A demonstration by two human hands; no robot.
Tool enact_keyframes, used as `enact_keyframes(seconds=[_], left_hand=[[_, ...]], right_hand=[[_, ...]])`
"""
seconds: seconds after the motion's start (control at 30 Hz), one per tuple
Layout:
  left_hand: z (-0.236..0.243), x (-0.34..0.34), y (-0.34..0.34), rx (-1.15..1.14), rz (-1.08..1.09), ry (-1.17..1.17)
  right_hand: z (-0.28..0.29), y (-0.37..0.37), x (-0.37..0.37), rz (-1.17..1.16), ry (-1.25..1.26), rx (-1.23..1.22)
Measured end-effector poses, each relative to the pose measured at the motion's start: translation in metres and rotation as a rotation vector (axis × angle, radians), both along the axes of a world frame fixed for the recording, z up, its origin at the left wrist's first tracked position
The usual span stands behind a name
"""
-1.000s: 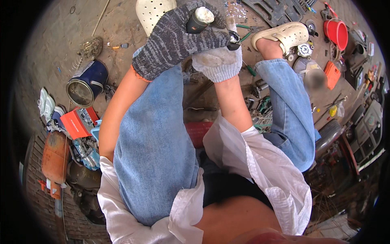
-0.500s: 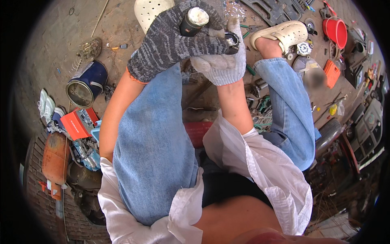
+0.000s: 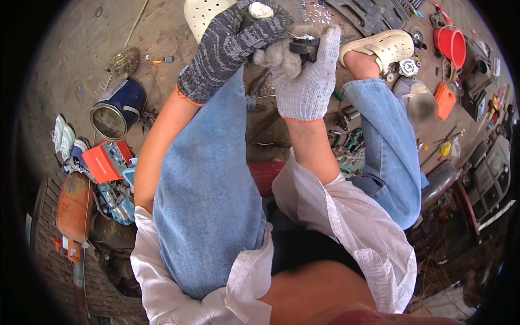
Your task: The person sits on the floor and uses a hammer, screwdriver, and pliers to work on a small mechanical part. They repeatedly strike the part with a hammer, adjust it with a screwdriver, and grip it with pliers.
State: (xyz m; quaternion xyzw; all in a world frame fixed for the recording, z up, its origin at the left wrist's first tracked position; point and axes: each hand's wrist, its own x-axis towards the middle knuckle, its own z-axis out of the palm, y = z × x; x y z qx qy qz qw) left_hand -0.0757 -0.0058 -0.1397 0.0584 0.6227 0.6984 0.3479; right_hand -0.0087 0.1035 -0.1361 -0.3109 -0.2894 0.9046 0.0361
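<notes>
In the head view, my left hand, in a dark grey knit glove with an orange cuff, is closed around a small black cylinder with a white substance on its top. My right hand, in a pale grey glove with a soiled palm and curled fingers, holds a small black part with some white substance at its top edge. Both hands are raised above my knees, my left just left of and a little higher than my right, and the cylinder and the black part are apart.
A dark blue can, an orange-red box, a rusty gas cylinder and shoes lie at my left. At my right are a red bucket, an orange case and scattered tools. A dark tool case lies ahead.
My left hand has drawn away from the black part in my right hand, its fingers moving up around the cylinder. My right hand has turned, showing the black part more fully.
</notes>
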Motion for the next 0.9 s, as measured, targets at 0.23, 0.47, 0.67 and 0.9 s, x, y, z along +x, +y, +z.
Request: enact_keyframes(seconds=[0.23,0.47,0.67,0.9], left_hand=[[0.0,0.001,-0.001,0.017,0.0,-0.032],[-0.008,0.002,-0.003,0.043,0.016,-0.053],[-0.031,0.008,-0.005,0.138,0.094,-0.159],[-0.049,0.011,-0.007,0.207,0.236,-0.227]], right_hand=[[-0.001,0.003,0.003,0.034,-0.07,0.095],[0.0,0.001,0.006,0.049,0.027,-0.009],[-0.011,0.005,0.009,0.076,0.065,-0.051],[-0.02,0.007,0.008,0.06,0.07,0.012]])
